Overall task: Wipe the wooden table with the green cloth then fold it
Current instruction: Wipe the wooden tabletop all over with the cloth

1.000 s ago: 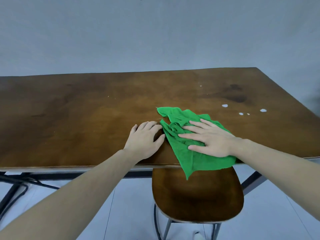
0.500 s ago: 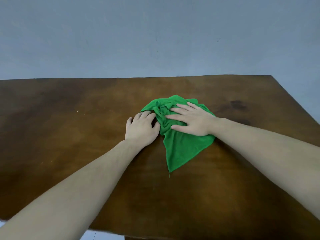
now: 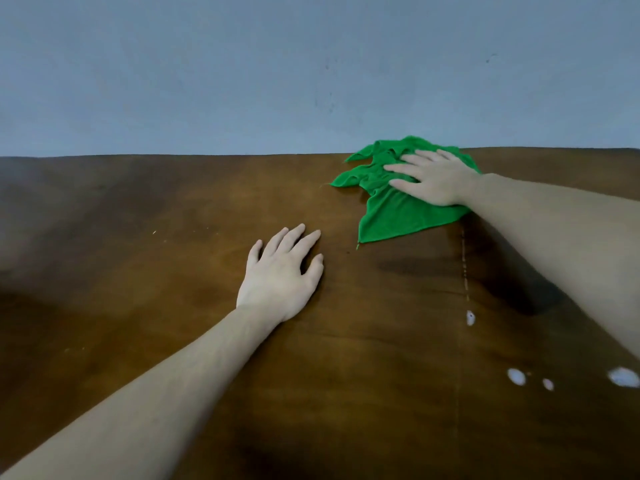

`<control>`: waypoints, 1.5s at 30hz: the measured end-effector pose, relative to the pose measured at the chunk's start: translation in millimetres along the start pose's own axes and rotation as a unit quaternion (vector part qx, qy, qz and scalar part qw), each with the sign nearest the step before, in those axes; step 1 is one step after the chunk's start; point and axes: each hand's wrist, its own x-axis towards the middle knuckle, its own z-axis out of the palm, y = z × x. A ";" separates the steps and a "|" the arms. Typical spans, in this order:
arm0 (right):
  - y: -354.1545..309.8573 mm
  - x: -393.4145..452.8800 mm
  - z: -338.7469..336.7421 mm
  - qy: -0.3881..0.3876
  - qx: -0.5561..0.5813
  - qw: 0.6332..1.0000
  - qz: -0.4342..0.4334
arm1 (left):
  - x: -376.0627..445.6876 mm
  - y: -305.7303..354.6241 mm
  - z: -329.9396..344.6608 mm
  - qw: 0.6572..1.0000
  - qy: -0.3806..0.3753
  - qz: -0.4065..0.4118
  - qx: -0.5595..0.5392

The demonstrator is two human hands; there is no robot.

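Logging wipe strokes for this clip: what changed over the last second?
The right hand pushed the cloth from the near edge to the table's far edge. The left hand, earlier beside the cloth, now lies apart from it. Unchanged: right palm flat on the cloth, left flat on the wood.

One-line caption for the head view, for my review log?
Right hand presses the crumpled green cloth flat-fingered at the wooden table's far edge; left hand rests on bare wood; white droplets remain.

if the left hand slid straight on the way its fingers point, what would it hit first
Probably the green cloth: the left hand points up and right toward its near corner, across bare wooden table. Depth is unclear; it may pass just left.
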 end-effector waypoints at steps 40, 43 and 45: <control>-239.1 -418.6 29.5 0.051 0.053 0.997 -0.027 | -209.6 27.3 -26.7 0.972 0.036 0.181 -0.144; -221.6 -427.0 26.5 0.098 -0.029 0.995 -0.005 | -208.9 36.7 -27.0 0.971 0.028 0.184 -0.148; -217.9 -427.0 29.4 0.109 -0.031 0.993 -0.031 | -205.2 43.2 -24.3 0.971 0.028 0.182 -0.151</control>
